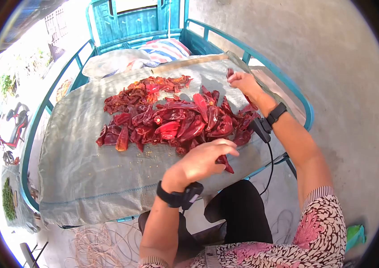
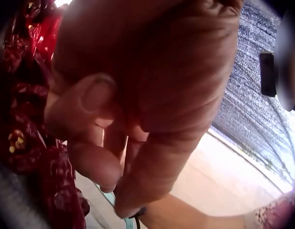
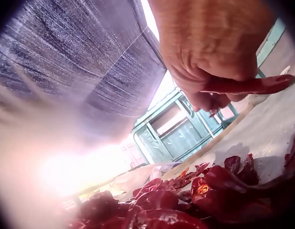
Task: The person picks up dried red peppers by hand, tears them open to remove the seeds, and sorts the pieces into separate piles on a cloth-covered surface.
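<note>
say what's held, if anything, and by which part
Right hand holds what looks like a red pepper, one end poking out; gripped part is hidden. Left hand looks empty.

room above the near-left sheet [image 1: 86, 178]; pepper heap [image 1: 191, 127] blocks the middle, teal rail [image 1: 276, 70] the right.

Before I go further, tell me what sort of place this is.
Probably an outdoor yard: a teal cart bed stands on bare ground, what looks like a red motorbike is off to the left, and red peppers lie on a sheet over the bed.
</note>
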`<state>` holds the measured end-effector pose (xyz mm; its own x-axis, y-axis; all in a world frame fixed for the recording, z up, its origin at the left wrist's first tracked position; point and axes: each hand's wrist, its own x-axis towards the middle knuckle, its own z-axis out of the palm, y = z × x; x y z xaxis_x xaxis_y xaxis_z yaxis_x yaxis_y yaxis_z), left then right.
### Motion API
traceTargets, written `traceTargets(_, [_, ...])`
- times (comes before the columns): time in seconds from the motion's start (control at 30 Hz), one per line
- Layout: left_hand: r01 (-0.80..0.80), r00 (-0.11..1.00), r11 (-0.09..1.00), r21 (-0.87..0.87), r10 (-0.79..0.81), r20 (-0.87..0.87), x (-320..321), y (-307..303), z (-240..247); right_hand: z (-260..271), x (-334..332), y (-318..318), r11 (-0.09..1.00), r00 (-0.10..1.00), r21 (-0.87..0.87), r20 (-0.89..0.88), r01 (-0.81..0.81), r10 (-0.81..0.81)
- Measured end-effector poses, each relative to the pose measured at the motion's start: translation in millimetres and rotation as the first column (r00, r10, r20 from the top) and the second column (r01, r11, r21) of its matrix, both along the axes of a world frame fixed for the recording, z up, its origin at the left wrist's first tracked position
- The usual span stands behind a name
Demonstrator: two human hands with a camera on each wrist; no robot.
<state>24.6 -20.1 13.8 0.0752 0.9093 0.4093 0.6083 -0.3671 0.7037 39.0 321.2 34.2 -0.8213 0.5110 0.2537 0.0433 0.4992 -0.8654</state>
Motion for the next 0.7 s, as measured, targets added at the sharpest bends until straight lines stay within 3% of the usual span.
traceTargets(0.07, [-0.135, 0.976, 0.986, 0.096, 0.149, -0.157, 11, 6, -20, 2, 10, -1, 0.986, 0.976, 0.098, 0.163, 0.131, -0.146])
traceTargets(0.1, [-0.216, 0.963, 0.976, -0.025, 0.209, -0.168, 18, 6, -18, 1, 14, -1, 0.97, 0.946, 0.156, 0.238, 0.188, -0.221])
traceTargets(0.2, [-0.341, 0.918, 0.933, -0.118, 0.304, -0.254, 25, 14, -23, -5, 21, -3, 0.994, 0.953, -0.029, 0.289, 0.103, -0.09])
traceTargets(0.3, [-0.354, 0.92, 0.931, -0.084, 0.331, -0.211, 28, 17, -15, 28, 38, -63, 0.997, 0.886, -0.004, 0.458, -0.074, 0.068])
traceTargets(0.4, [-0.305, 0.951, 0.952, 0.021, 0.305, -0.041, 25, 22, -12, 10, 36, -56, 0.978, 0.866, 0.028, 0.469, -0.209, 0.172])
traceTargets(0.53, [-0.394, 0.919, 0.871, 0.294, 0.373, 0.128, 26, 31, -11, 4, 31, -38, 0.943, 0.873, 0.205, 0.467, -0.26, 0.139])
traceTargets(0.7, [-0.567, 0.823, 0.774, 0.282, 0.543, 0.166, 24, 32, -9, 23, 35, -22, 0.996, 0.956, 0.013, 0.281, -0.087, 0.08])
